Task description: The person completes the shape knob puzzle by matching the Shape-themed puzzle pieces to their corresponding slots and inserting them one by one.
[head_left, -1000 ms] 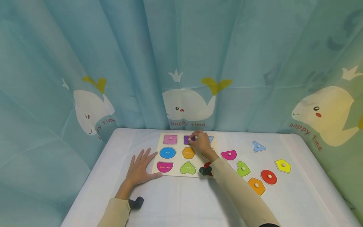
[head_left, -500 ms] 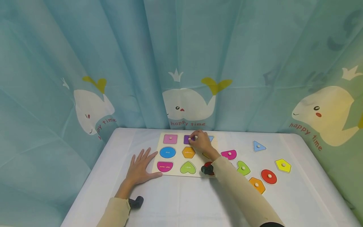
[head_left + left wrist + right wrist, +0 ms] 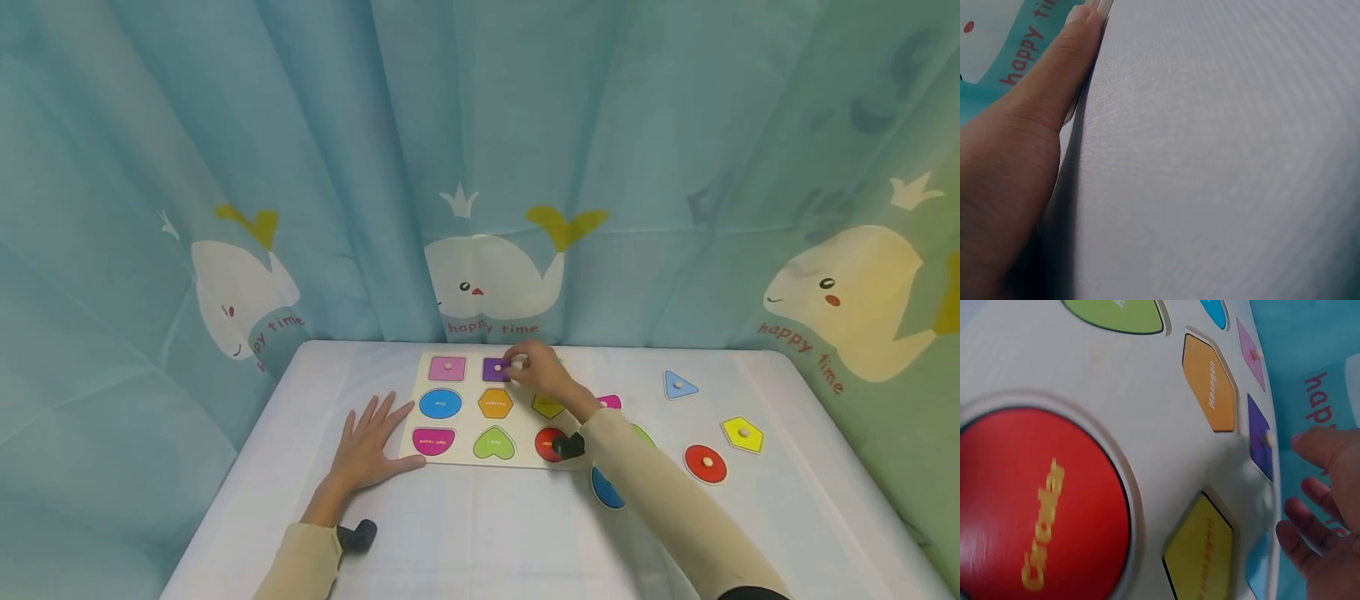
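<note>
On the table lies a cream shape-puzzle board (image 3: 463, 423) with colored recesses. A purple rectangular knobbed piece (image 3: 491, 370) sits in its top middle slot, and a pink knobbed piece (image 3: 447, 372) in the top left one. My right hand (image 3: 546, 374) hovers just right of the purple piece. In the right wrist view, the thumb (image 3: 1322, 447) is apart from the purple piece's knob (image 3: 1267, 439), and the fingers are loosely bent around nothing. My left hand (image 3: 367, 450) lies with spread fingers on the table, its thumb and a fingertip at the board's left edge.
Right of the board lie loose knobbed pieces: a blue triangle (image 3: 678, 386), a yellow pentagon (image 3: 743, 435) and a red circle (image 3: 705, 464). A blue piece (image 3: 606, 489), a green one (image 3: 642, 434) and a magenta one (image 3: 611, 402) are partly covered by the right arm. A curtain (image 3: 495, 150) hangs behind.
My right hand has let go of the purple piece's knob and shifted a little right. The right forearm now covers the orange piece, and the blue piece has come into view. The left hand stays put.
</note>
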{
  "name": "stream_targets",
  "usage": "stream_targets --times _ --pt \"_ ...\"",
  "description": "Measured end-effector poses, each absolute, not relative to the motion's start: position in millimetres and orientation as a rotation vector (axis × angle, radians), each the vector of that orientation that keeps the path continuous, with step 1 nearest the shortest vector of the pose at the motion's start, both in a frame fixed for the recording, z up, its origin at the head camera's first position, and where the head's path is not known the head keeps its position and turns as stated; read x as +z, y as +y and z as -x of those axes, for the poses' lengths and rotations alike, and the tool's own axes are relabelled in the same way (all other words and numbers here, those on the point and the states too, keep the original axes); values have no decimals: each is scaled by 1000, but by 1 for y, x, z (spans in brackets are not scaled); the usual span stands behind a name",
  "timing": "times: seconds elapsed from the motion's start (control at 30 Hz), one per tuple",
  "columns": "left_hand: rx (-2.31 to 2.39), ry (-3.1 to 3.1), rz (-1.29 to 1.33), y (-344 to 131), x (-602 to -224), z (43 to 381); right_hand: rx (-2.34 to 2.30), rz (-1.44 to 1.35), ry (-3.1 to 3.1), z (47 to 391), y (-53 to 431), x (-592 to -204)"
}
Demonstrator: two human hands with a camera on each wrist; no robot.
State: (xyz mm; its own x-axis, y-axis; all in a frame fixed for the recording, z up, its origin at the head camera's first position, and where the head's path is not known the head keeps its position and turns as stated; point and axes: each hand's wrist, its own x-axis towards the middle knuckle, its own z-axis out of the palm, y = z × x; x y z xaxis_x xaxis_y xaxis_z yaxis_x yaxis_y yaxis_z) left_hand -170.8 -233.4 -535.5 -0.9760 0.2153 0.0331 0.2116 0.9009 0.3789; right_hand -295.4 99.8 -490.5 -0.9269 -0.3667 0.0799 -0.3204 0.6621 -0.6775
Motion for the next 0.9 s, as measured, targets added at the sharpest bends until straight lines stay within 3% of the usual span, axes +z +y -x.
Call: stream_targets --times 0.67,0.9 --pt "631 3058 -357 -234 -536 171 -1094 752 2986 280 182 -469" --pt "617 3057 -342 -234 -536 172 -1070 592 3045 272 213 -465"
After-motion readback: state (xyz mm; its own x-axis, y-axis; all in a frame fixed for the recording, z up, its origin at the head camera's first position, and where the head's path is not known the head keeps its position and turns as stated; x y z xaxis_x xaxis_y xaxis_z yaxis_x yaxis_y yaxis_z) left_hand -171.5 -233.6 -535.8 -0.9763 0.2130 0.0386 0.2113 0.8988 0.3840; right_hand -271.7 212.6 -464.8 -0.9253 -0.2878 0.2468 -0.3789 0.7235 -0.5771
